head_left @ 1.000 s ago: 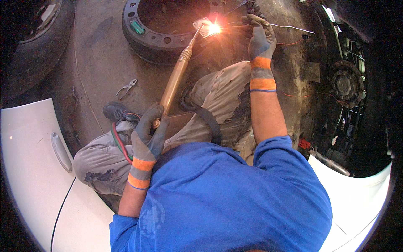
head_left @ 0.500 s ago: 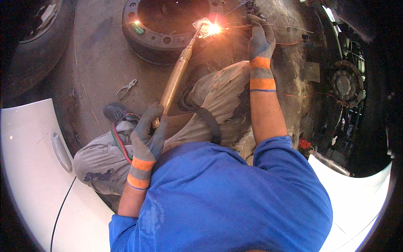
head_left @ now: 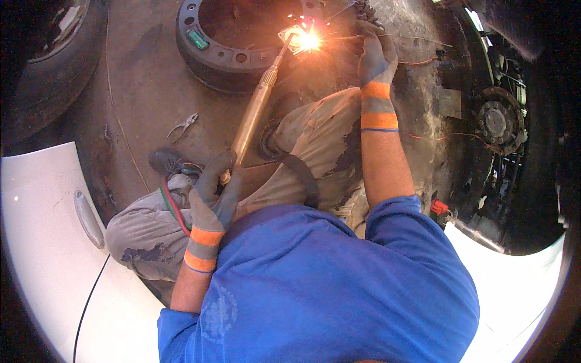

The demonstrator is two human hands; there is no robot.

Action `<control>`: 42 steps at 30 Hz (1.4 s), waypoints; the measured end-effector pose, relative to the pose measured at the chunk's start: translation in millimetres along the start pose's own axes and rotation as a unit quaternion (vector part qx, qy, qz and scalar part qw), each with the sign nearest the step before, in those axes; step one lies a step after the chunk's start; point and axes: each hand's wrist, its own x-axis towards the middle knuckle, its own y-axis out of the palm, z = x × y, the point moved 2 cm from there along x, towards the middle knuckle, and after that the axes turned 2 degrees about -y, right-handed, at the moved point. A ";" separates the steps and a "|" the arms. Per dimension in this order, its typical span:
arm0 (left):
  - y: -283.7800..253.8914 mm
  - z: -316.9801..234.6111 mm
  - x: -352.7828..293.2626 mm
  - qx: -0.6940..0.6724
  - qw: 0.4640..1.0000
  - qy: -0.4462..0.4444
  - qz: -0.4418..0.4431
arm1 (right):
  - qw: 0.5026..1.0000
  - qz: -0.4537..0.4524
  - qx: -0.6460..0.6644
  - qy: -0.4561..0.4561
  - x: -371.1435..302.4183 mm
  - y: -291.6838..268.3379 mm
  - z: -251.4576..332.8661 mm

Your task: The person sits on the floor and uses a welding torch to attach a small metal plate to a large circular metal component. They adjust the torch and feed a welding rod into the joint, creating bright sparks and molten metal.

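My gloved left hand point(head_left: 213, 181) is closed around the rear end of a brass gas torch point(head_left: 253, 118). The torch slants up and away, its tip meeting a small glowing metal piece point(head_left: 289, 34) at the rim of the round drum. A bright flame with sparks hides most of that piece. On the other side of the flame, my gloved right hand point(head_left: 376, 54) has its fingers pinched together. A thin wire point(head_left: 423, 40) runs through them, one end pointing at the flame, the other sticking out to the right.
The heavy holed metal drum point(head_left: 209, 66) lies on the floor with a green lighter-like object point(head_left: 197, 40) on it. Pliers point(head_left: 183, 127) lie nearer. Red and green hoses point(head_left: 172, 206) pass my left leg. A tyre point(head_left: 54, 78) stands left, a wheel hub point(head_left: 497, 120) right.
Both hands and the torch hold almost the same place. Sparks at the flame have shifted, and a bright spark beside the green object is gone.
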 end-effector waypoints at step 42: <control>1.1 -1.7 -0.5 -0.003 1.000 0.012 -0.018 | 0.999 -0.010 0.017 0.049 -0.3 1.1 -0.6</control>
